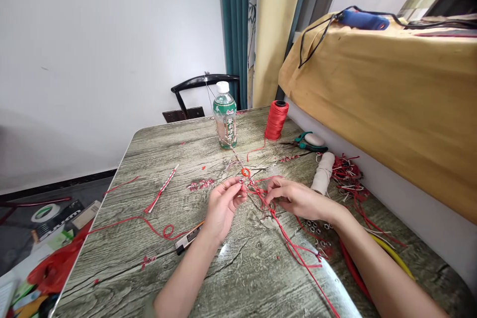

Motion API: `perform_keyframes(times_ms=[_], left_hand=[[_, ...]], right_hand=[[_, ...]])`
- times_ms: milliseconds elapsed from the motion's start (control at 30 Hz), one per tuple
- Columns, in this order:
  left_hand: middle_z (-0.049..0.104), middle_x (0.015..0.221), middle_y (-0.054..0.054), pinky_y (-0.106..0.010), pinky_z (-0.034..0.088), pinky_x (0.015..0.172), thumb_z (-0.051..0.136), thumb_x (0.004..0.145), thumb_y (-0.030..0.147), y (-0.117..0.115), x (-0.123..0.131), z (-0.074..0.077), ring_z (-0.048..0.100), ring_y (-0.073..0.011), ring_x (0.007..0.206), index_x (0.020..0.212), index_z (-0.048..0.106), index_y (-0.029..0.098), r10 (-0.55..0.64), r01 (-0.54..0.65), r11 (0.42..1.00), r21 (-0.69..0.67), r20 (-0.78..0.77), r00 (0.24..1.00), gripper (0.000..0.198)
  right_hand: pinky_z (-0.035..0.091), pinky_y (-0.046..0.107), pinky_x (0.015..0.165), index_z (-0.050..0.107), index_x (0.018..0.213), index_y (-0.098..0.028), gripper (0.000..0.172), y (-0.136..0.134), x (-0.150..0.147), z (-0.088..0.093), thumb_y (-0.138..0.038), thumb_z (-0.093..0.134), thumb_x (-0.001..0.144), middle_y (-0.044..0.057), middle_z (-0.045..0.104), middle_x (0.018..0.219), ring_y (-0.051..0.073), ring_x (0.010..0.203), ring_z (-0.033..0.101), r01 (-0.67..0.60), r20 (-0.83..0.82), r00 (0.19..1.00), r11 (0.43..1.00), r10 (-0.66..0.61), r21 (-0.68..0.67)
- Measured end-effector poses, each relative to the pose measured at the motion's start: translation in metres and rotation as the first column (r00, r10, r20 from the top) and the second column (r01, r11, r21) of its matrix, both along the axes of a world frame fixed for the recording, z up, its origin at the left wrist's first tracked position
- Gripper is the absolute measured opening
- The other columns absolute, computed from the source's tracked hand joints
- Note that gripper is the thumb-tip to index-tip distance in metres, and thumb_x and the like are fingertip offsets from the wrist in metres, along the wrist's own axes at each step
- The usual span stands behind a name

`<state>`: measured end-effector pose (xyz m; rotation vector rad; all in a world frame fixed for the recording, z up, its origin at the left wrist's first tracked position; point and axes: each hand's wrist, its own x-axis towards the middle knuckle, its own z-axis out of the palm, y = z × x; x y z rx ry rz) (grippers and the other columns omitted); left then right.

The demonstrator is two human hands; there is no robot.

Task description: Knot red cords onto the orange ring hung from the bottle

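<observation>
Pinching red cord [283, 234] tight with left hand [223, 204] just below orange ring [245, 172], gripping its strands with right hand [295, 199], at middle of counter [242, 278] before bottle [225, 115]; judged early on, with only a short knotted bit done and long loose tails left.

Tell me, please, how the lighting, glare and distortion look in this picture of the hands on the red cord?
Head view: soft, even light, faint shadows under the left hand and right hand; a pale glare patch on the glossy table near the bottom edge; its edges bow from the wide lens; the red cord both hands pinch is sharp.
</observation>
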<state>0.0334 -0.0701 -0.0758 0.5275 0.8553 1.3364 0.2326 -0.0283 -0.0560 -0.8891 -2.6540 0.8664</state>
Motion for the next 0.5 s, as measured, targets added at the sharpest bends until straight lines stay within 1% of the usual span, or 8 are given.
perform_keyframes(times_ms=[67, 133, 200, 267, 367, 433, 500], left_hand=[[0.06, 0.068, -0.001, -0.015, 0.046, 0.055, 0.062, 0.067, 0.016, 0.0, 0.0, 0.0, 0.055, -0.006, 0.059, 0.082, 0.06, 0.011, 0.001, -0.001, 1.0, 0.003, 0.003, 1.0, 0.016], [0.061, 0.068, -0.001, -0.014, 0.046, 0.055, 0.063, 0.066, 0.016, 0.0, 0.0, 0.0, 0.055, -0.0057, 0.059, 0.083, 0.061, 0.011, -0.001, 0.001, 1.0, 0.005, 0.0, 1.0, 0.017], [0.062, 0.068, -0.001, -0.013, 0.046, 0.055, 0.064, 0.065, 0.016, 0.001, 0.0, 0.0, 0.055, -0.0052, 0.059, 0.083, 0.062, 0.01, 0.001, -0.001, 1.0, -0.003, -0.007, 1.0, 0.019], [0.062, 0.067, -0.001, -0.013, 0.046, 0.055, 0.065, 0.065, 0.016, 0.001, 0.0, -0.001, 0.055, -0.0048, 0.058, 0.082, 0.062, 0.011, 0.006, -0.006, 1.0, -0.015, -0.015, 1.0, 0.018], [0.061, 0.065, 0.0, -0.012, 0.046, 0.054, 0.066, 0.065, 0.017, 0.001, 0.0, -0.002, 0.055, -0.0045, 0.057, 0.079, 0.062, 0.011, 0.004, -0.004, 1.0, -0.017, -0.022, 1.0, 0.016], [0.061, 0.065, 0.0, -0.012, 0.046, 0.054, 0.065, 0.065, 0.017, 0.001, 0.0, -0.002, 0.055, -0.0044, 0.056, 0.079, 0.062, 0.012, 0.001, -0.002, 1.0, -0.01, -0.019, 1.0, 0.015], [0.06, 0.065, 0.0, -0.013, 0.046, 0.054, 0.064, 0.066, 0.018, 0.0, 0.0, -0.001, 0.054, -0.0045, 0.057, 0.079, 0.062, 0.012, 0.0, 0.0, 1.0, -0.002, -0.012, 1.0, 0.014]], right_hand=[[0.038, 0.026, 0.078, 0.062, 0.088, -0.022, 0.029, 0.002, 0.0, -0.003, -0.003, 0.05, 0.07, 0.002, 0.053, 0.09, 0.015, 0.088, 0.05, 0.001, 0.006, 1.0, 1.0, -0.001, -0.02], [0.04, 0.026, 0.073, 0.061, 0.084, -0.019, 0.018, 0.004, 0.001, -0.007, -0.009, 0.052, 0.073, 0.003, 0.055, 0.084, 0.014, 0.08, 0.052, 0.024, 0.014, 1.0, 0.999, -0.024, -0.029], [0.04, 0.025, 0.067, 0.061, 0.079, -0.017, 0.011, 0.005, 0.003, -0.008, -0.013, 0.051, 0.076, 0.002, 0.056, 0.078, 0.013, 0.072, 0.052, 0.044, 0.021, 0.999, 0.999, -0.044, -0.023], [0.039, 0.025, 0.065, 0.06, 0.077, -0.017, 0.011, 0.006, 0.004, -0.007, -0.016, 0.049, 0.078, 0.002, 0.055, 0.075, 0.013, 0.07, 0.051, 0.061, 0.005, 0.998, 0.998, -0.061, -0.004], [0.039, 0.026, 0.068, 0.059, 0.075, -0.016, 0.011, 0.007, 0.005, -0.001, -0.019, 0.049, 0.079, 0.004, 0.054, 0.08, 0.014, 0.074, 0.051, 0.109, -0.089, 0.99, 0.994, -0.107, 0.01], [0.04, 0.027, 0.071, 0.059, 0.073, -0.016, 0.012, 0.008, 0.006, 0.005, -0.024, 0.051, 0.079, 0.005, 0.054, 0.084, 0.014, 0.078, 0.051, 0.158, -0.178, 0.971, 0.987, -0.158, -0.017], [0.04, 0.028, 0.074, 0.06, 0.072, -0.016, 0.015, 0.008, 0.006, 0.011, -0.028, 0.053, 0.078, 0.005, 0.054, 0.087, 0.015, 0.08, 0.052, 0.203, -0.266, 0.94, 0.976, -0.215, -0.072]])
